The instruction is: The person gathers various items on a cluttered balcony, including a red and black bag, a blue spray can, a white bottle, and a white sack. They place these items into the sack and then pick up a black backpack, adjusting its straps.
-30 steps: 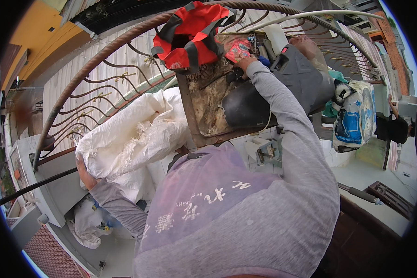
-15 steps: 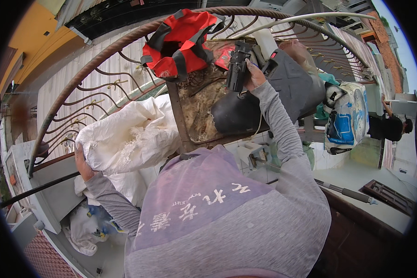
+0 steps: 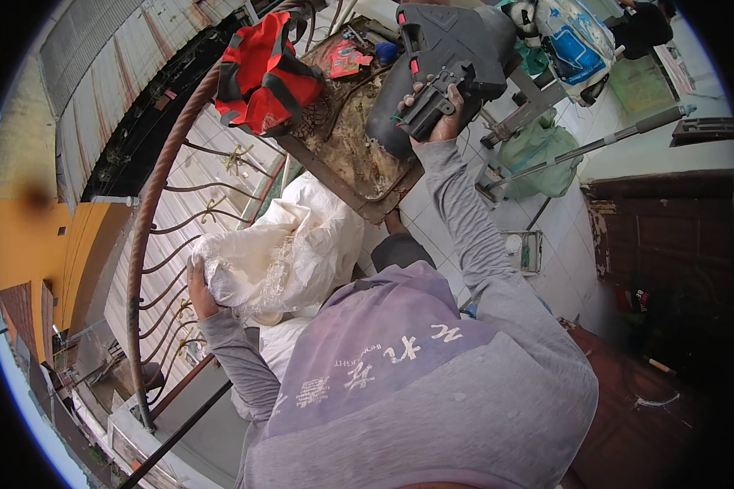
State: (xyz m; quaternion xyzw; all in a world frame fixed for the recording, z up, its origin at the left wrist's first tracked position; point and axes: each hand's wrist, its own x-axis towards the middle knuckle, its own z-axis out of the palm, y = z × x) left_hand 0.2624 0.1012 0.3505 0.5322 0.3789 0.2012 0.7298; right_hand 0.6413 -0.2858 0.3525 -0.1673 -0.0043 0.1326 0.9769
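Note:
My right hand (image 3: 451,122) is closed around a black boxy device (image 3: 426,112) with bracket-like parts; its exact kind I cannot make out. It is held tilted, in front of a dark grey plastic tool case (image 3: 453,50) with red latches. On the left, my left hand (image 3: 201,292) grips the edge of a crumpled white woven sack (image 3: 257,259), which has frayed threads at its mouth. Past the sack, a red and black tool bag (image 3: 263,81) stands with its top open on a worn, torn seat-like surface (image 3: 359,167).
A curved rusty railing (image 3: 156,183) runs along the left. To the right are a grey pole (image 3: 603,140), a green plastic bag (image 3: 541,159) and a white and blue package (image 3: 577,47). On the worn surface lie a red packet (image 3: 344,59) and a blue object (image 3: 386,54).
My view has turned and now shows more floor on the right. The black device went from upright to tilted and now is in front of the tool case. My left hand stays on the sack.

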